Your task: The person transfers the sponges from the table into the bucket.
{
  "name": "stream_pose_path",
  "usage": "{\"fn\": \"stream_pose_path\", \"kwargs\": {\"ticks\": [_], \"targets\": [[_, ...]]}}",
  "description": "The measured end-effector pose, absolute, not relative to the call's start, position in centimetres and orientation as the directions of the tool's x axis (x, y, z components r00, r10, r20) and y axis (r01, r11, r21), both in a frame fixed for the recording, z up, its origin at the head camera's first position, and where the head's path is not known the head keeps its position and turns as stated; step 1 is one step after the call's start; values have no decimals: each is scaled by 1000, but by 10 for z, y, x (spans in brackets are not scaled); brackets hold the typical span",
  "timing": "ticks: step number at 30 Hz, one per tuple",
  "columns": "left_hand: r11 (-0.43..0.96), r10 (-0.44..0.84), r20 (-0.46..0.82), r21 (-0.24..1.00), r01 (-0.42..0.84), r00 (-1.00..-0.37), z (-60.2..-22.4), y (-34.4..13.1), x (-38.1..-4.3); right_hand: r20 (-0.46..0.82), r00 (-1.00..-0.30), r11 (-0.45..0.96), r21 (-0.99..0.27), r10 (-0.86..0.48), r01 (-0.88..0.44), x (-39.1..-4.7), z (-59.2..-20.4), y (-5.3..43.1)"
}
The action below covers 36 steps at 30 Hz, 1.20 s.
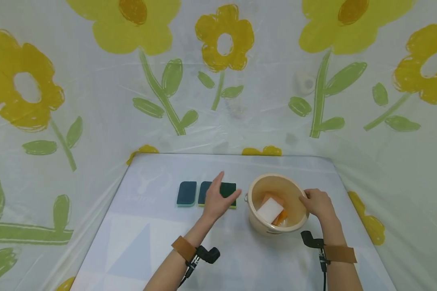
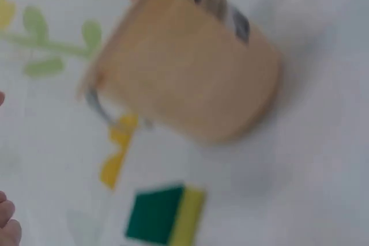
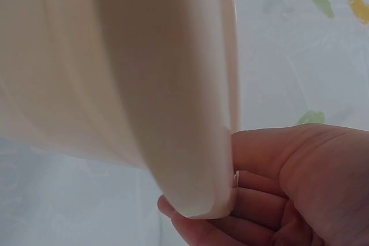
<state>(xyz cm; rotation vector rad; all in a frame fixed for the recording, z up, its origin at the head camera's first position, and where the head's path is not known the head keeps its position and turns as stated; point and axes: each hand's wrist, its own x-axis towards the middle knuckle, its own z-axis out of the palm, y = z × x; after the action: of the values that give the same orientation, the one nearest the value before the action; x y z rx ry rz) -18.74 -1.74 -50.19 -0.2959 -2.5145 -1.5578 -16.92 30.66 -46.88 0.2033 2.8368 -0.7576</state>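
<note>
A cream bucket (image 1: 256,220) tilts toward me right of the table's middle. My right hand (image 1: 317,203) grips its right rim, and the right wrist view shows the thumb and curled fingers (image 3: 253,208) around that rim. Inside the bucket lie a white sponge block (image 1: 270,209) and orange pieces (image 1: 281,218). My left hand (image 1: 217,202) is spread with thumb and fingers apart, holding nothing, left of the bucket. It overlaps a row of sponges in the head view: a dark green and yellow sponge (image 1: 228,190), a blue-topped one (image 1: 202,191), and another blue-green one (image 1: 187,194).
The sponges lie in a row on the pale patterned table (image 1: 160,250). Behind and at both sides hangs a white curtain (image 1: 262,105) printed with yellow flowers. Each wrist wears a brown strap (image 1: 339,254) with a small black camera (image 1: 208,254) and a cable.
</note>
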Motion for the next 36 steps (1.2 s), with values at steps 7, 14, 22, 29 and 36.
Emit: {"fn": "stream_pose_path", "kwargs": {"ticks": [7,14,22,29,36], "targets": [[456,-183,200,885,97,-963,-563,-91,-193,-226,-971,860,-478,78,180,-168,-468,305],[528,-244,134,849,-16,-960,-603,-124,-195,-234,-969,857,-480,83,189,-166,-465,304],[526,-284,71,845,-94,-956,-618,-132,-196,-226,-971,857,-483,76,180,-166,-465,303],[545,-265,28,829,-126,-964,-621,-134,-198,-213,-975,856,-488,71,169,-166,-466,304],[572,-261,15,808,-142,-965,-626,-134,-198,-216,-974,856,-486,74,173,-166,-466,304]]}}
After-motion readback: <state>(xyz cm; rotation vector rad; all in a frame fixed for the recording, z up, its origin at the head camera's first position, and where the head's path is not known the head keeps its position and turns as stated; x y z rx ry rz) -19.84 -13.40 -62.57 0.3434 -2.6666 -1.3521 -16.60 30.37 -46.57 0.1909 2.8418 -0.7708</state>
